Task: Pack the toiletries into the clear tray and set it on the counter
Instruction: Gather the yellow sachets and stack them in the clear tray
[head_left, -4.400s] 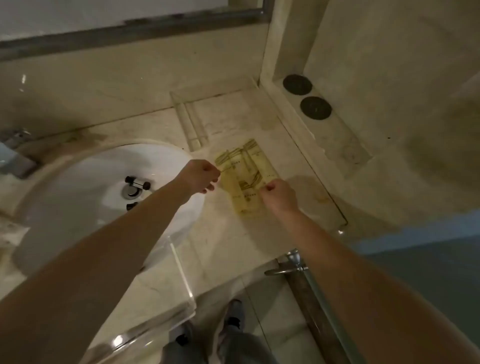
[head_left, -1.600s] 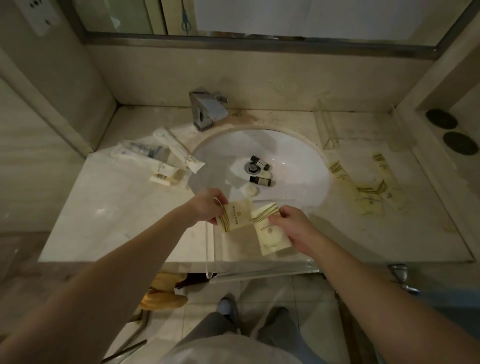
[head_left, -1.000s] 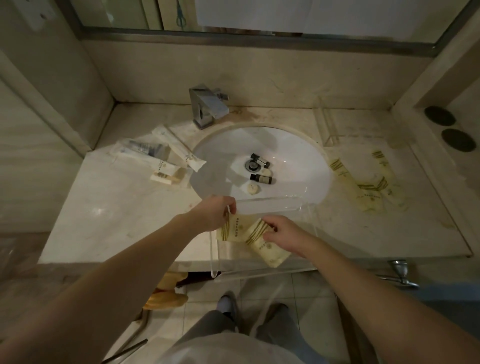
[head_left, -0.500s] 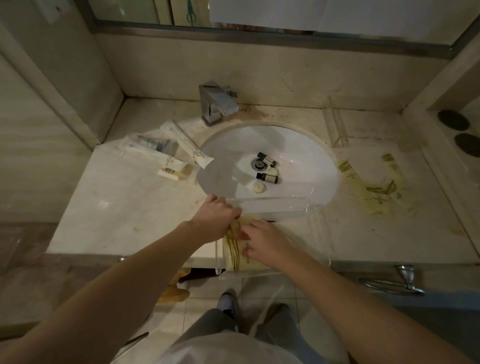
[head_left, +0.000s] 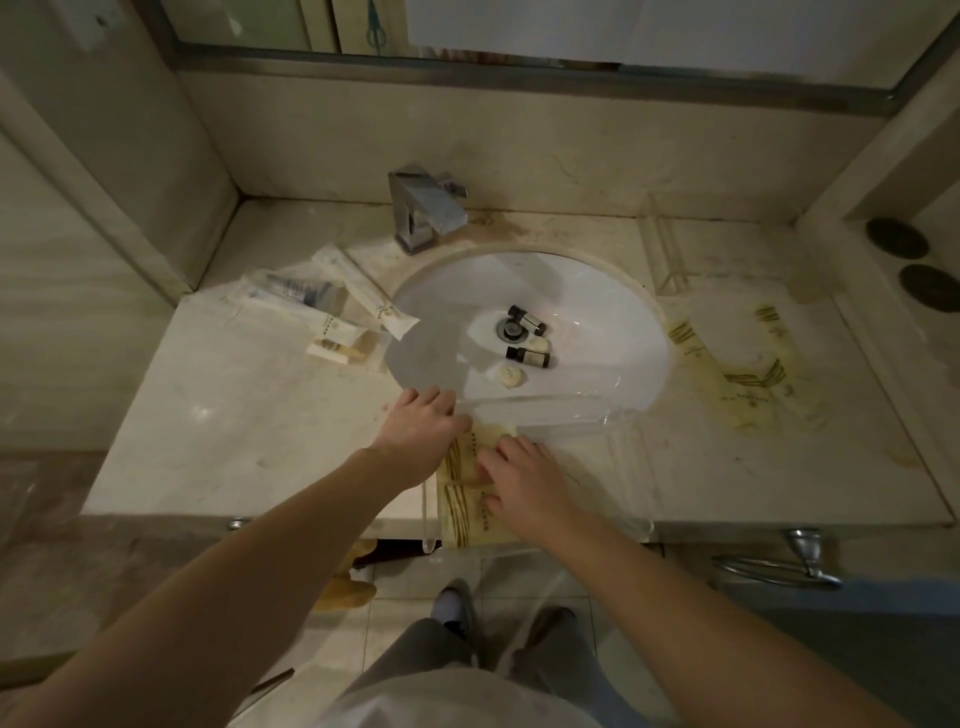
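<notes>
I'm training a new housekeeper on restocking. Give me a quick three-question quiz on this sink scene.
1. True or false: the two small dark bottles lie inside the sink.
2. Where do both hands press the yellow packets? A) clear tray B) sink C) floor
3. Which side of the sink holds the white wrapped toiletries?

Key: 1 true. 2 A; left hand and right hand are at the tray's left end. 3 The left.
</notes>
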